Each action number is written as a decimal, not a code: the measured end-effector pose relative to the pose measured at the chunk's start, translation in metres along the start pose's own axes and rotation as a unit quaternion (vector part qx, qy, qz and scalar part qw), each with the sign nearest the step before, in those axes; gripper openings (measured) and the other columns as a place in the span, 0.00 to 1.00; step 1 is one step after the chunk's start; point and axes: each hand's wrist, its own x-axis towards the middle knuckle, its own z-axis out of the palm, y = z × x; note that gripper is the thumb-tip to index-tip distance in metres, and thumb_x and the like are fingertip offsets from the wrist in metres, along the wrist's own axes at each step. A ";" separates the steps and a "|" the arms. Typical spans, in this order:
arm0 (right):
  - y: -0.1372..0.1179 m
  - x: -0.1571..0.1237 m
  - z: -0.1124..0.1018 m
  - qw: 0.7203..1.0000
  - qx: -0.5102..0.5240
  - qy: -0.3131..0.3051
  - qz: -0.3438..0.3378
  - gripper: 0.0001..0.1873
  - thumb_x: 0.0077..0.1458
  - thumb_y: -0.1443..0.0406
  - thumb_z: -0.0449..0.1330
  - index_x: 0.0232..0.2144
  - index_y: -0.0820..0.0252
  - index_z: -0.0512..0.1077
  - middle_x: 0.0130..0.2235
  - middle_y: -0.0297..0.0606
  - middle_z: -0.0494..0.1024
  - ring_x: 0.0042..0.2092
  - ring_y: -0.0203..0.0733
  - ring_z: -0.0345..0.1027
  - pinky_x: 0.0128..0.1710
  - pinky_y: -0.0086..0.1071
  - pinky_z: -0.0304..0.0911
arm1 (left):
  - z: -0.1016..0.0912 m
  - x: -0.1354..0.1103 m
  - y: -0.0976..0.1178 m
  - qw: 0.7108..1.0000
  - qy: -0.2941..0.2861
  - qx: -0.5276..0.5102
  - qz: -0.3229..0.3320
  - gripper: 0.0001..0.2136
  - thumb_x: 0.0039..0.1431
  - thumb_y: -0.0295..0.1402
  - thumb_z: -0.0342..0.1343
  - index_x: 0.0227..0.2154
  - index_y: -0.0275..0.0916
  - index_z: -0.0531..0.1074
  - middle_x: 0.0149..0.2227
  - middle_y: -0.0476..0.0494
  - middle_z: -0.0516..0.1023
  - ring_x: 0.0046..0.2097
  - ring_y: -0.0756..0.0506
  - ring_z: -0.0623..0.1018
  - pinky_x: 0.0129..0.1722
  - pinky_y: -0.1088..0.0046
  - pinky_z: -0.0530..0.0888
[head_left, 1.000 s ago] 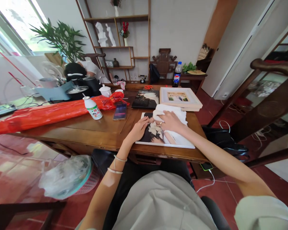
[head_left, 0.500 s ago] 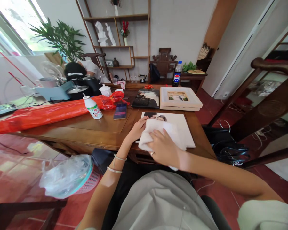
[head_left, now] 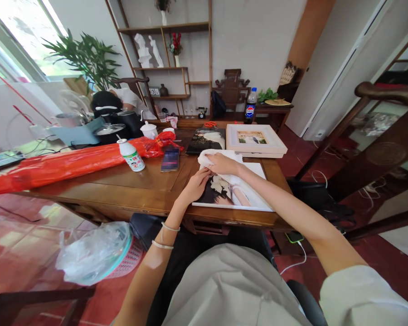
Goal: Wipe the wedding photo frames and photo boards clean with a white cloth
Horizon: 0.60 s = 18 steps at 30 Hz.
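A white photo album or print panel (head_left: 255, 199) with a picture on it lies flat at the table's front edge. My left hand (head_left: 194, 185) rests on its left edge, fingers stretched out and flat, holding nothing. My right hand (head_left: 222, 164) presses a bunched white cloth (head_left: 236, 157) onto the far left part of the panel, fingers closed on the cloth. The cloth and my right forearm hide the upper part of the picture. Just behind the cloth are a dark-covered photo album (head_left: 199, 141) and a cream box (head_left: 275, 147) with a small framed photo.
On the wooden table (head_left: 153, 183) to the left are a phone (head_left: 170, 158), a white drink bottle (head_left: 131, 155) and a long red plastic-wrapped bundle (head_left: 71, 163). A cola bottle (head_left: 250, 108) stands behind the box. A pink basket (head_left: 131, 258) with plastic bags sits on the floor.
My right hand has slid the cloth away from me to the panel's far edge, uncovering the lower part of the picture. The left hand has stayed nearly in place, shifting slightly nearer.
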 end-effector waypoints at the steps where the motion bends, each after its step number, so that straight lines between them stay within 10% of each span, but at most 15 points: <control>1: -0.001 0.003 0.000 1.000 0.003 0.000 -0.003 0.25 0.49 0.68 0.52 0.51 0.65 0.66 0.45 0.49 0.76 0.47 0.52 0.69 0.40 0.34 0.63 | 0.000 0.000 0.000 1.000 0.000 -0.001 0.003 0.17 0.64 0.32 0.42 0.49 0.34 0.72 0.57 0.37 0.69 0.60 0.42 0.66 0.61 0.61 0.61; 18: 0.076 -0.119 -0.006 0.991 -0.076 0.031 0.109 0.23 0.55 0.69 0.49 0.53 0.68 0.67 0.51 0.53 0.72 0.52 0.55 0.65 0.50 0.42 0.59 | 0.002 0.000 0.000 1.000 -0.001 0.007 -0.017 0.18 0.64 0.32 0.41 0.52 0.37 0.69 0.60 0.40 0.66 0.62 0.45 0.63 0.62 0.63 0.58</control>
